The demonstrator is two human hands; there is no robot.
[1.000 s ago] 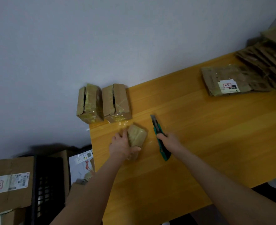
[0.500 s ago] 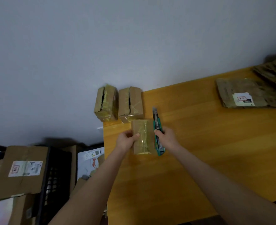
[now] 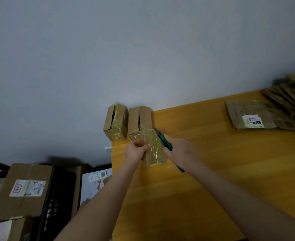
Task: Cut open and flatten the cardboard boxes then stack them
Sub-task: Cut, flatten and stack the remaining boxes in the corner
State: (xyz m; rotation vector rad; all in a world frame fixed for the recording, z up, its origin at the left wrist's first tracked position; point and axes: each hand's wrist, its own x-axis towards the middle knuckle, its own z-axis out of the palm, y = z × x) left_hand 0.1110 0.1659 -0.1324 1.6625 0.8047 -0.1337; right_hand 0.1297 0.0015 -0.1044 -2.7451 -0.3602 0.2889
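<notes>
A small taped cardboard box stands tilted near the left end of the wooden table. My left hand grips its left side. My right hand holds a green utility knife with the blade end pointing at the box's upper right edge. Two more taped boxes with slit tops stand behind, against the wall. Flattened cardboard lies in a stack at the table's far right.
More flattened pieces fan out at the right corner. Left of the table, below its edge, sit a large labelled carton, a black crate and a white printed sheet. A grey wall rises behind the table.
The small box has been lifted and tilted in my left hand. My right hand has raised the knife off the table to the box's upper right edge.
</notes>
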